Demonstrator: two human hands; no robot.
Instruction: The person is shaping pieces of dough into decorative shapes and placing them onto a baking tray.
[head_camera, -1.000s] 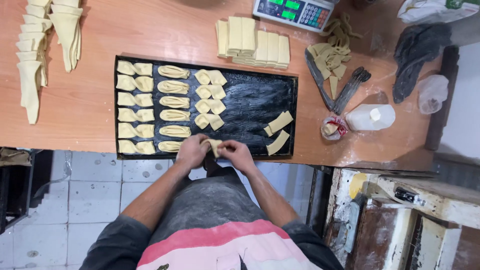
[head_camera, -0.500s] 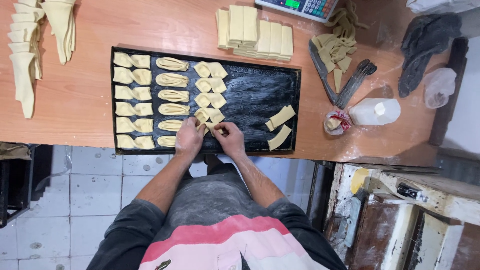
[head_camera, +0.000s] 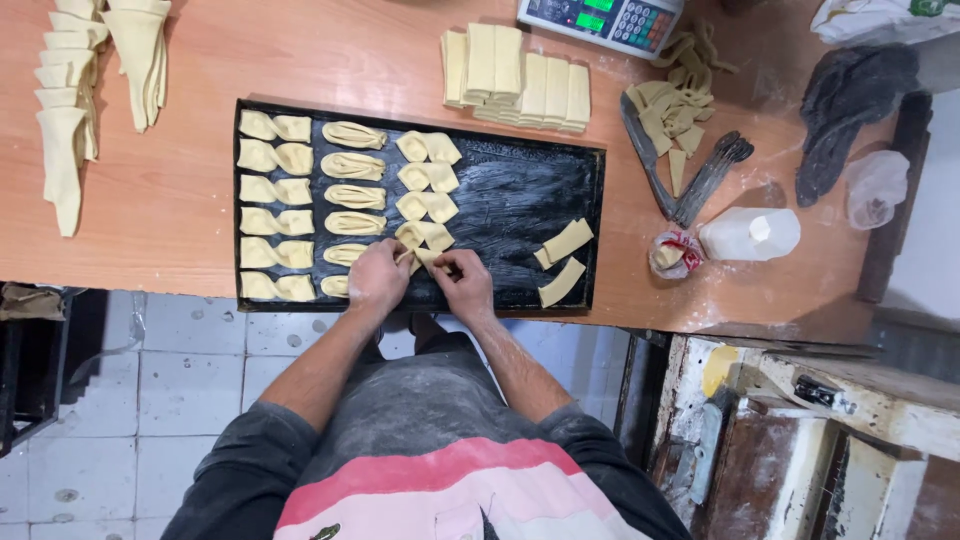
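Over on the far left of our wooden worktop (head_camera: 180, 215) we've got a pile of long folded dough strips (head_camera: 75, 110), then the black baking tray (head_camera: 520, 195), greasy and smeared, with rows of folded dough pieces (head_camera: 275, 205) filling its left half. Our left hand (head_camera: 377, 277) and right hand (head_camera: 465, 283) sit close together at the tray's near edge, fingers pinched shut on one dough piece (head_camera: 424, 258) at the bottom of the third column. Two plain dough rectangles (head_camera: 563, 260) lie loose on the tray's right side. Behind the tray is a stack of cut dough slabs (head_camera: 520, 75) and a scale (head_camera: 603, 20). Further right: dough scraps (head_camera: 672, 115), forks (head_camera: 712, 175), a white plastic jug (head_camera: 750, 233), dark gloves (head_camera: 850, 100). Below the counter it's pale floor tiles (head_camera: 150, 370) on the left and a battered, paint-chipped wooden frame (head_camera: 850, 400) on the right.
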